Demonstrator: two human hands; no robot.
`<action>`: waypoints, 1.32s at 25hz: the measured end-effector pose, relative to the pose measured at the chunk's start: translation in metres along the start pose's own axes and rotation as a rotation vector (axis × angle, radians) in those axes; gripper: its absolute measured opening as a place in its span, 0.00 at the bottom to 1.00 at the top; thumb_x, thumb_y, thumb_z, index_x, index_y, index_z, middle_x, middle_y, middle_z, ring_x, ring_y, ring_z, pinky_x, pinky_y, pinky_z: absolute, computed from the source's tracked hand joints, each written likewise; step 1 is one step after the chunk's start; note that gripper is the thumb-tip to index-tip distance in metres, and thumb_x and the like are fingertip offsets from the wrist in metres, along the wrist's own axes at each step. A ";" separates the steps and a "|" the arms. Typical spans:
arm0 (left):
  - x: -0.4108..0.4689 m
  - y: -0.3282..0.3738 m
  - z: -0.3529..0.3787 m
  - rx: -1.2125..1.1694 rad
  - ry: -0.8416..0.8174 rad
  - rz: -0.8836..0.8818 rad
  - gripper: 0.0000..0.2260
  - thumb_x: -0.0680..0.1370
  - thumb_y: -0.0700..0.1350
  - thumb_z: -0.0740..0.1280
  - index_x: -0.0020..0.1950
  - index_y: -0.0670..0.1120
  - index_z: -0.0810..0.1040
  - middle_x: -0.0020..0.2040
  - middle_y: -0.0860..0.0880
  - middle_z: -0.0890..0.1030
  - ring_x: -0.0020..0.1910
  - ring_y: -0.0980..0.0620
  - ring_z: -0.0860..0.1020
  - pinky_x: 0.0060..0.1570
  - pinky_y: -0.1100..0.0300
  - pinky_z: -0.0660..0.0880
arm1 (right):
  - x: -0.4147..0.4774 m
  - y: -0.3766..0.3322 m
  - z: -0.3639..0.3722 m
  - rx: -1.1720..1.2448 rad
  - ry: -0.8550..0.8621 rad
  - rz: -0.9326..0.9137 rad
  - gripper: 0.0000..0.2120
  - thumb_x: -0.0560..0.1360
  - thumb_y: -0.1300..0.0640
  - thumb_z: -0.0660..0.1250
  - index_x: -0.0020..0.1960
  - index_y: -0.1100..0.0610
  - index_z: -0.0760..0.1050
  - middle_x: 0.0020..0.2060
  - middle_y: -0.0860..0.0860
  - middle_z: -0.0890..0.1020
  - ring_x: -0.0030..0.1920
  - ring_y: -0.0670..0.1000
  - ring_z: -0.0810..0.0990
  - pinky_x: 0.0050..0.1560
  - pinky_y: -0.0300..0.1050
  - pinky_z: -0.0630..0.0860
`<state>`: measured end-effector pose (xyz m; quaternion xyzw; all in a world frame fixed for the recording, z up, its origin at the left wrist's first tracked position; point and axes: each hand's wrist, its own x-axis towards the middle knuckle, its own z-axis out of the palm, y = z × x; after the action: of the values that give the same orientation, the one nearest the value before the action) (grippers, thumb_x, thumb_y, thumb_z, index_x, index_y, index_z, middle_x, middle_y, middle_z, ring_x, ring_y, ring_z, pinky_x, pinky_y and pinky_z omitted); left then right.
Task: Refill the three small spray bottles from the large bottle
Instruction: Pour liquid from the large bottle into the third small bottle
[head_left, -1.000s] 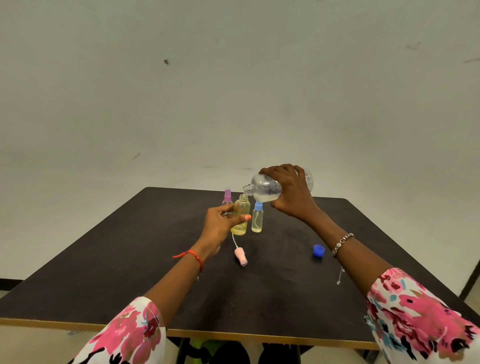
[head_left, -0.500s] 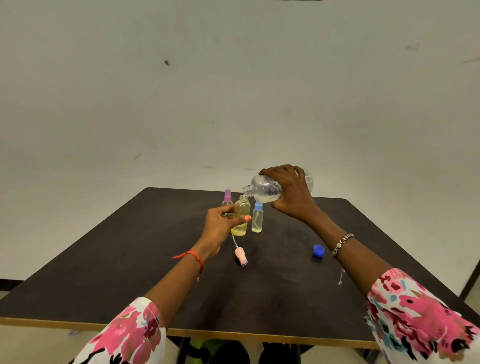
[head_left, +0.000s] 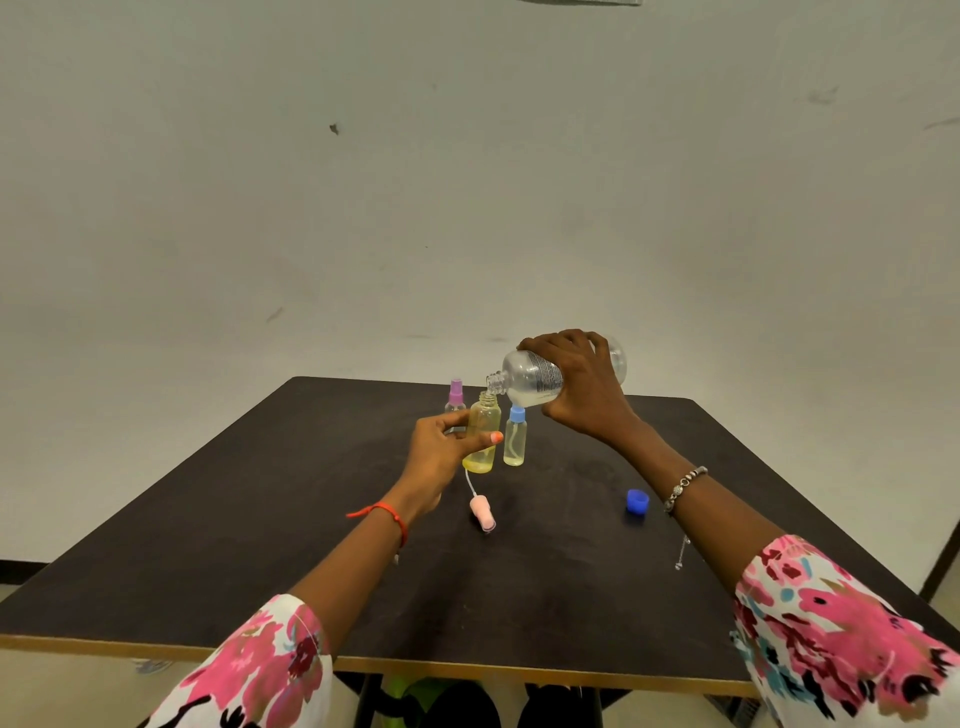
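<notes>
My right hand (head_left: 584, 387) grips the large clear bottle (head_left: 530, 376), tipped almost level with its open mouth just over the neck of an uncapped yellow spray bottle (head_left: 483, 434). My left hand (head_left: 441, 449) holds that yellow bottle upright on the dark table (head_left: 260, 545). A blue-capped spray bottle (head_left: 515, 439) stands just to its right. A purple-capped spray bottle (head_left: 455, 397) stands behind, partly hidden by my left hand. The pink spray head (head_left: 482, 514) with its white tube lies on the table in front.
A blue cap (head_left: 637, 502) lies on the table to the right, near my right wrist. A small thin metal piece (head_left: 681, 555) lies near the right forearm. The table's front edge runs along the bottom; a pale wall stands behind.
Hardly anything has shifted. The large bottle stays tipped over the yellow bottle, with both hands in the same places.
</notes>
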<state>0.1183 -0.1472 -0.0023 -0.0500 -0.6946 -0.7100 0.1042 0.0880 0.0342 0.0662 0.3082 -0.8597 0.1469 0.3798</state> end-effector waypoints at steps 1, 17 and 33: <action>0.000 0.000 0.000 0.002 0.000 0.007 0.17 0.66 0.38 0.74 0.54 0.46 0.79 0.50 0.48 0.80 0.51 0.50 0.78 0.49 0.58 0.77 | 0.000 0.000 0.000 -0.005 0.002 -0.001 0.26 0.62 0.50 0.66 0.59 0.55 0.75 0.54 0.52 0.81 0.57 0.57 0.75 0.62 0.55 0.60; 0.002 -0.006 -0.001 -0.014 0.004 0.002 0.20 0.65 0.39 0.75 0.57 0.43 0.78 0.53 0.46 0.80 0.54 0.49 0.78 0.53 0.55 0.76 | -0.001 -0.001 -0.001 -0.013 -0.010 -0.019 0.26 0.62 0.51 0.67 0.59 0.56 0.75 0.54 0.53 0.81 0.57 0.58 0.75 0.62 0.56 0.60; 0.002 -0.008 -0.004 -0.034 -0.007 0.024 0.18 0.65 0.38 0.76 0.53 0.48 0.80 0.48 0.48 0.82 0.51 0.51 0.79 0.49 0.59 0.76 | 0.000 -0.002 0.002 -0.011 -0.011 -0.029 0.26 0.61 0.52 0.67 0.59 0.56 0.75 0.54 0.53 0.81 0.57 0.59 0.75 0.62 0.57 0.61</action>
<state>0.1152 -0.1508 -0.0101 -0.0627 -0.6822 -0.7202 0.1094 0.0888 0.0317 0.0650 0.3192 -0.8582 0.1349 0.3788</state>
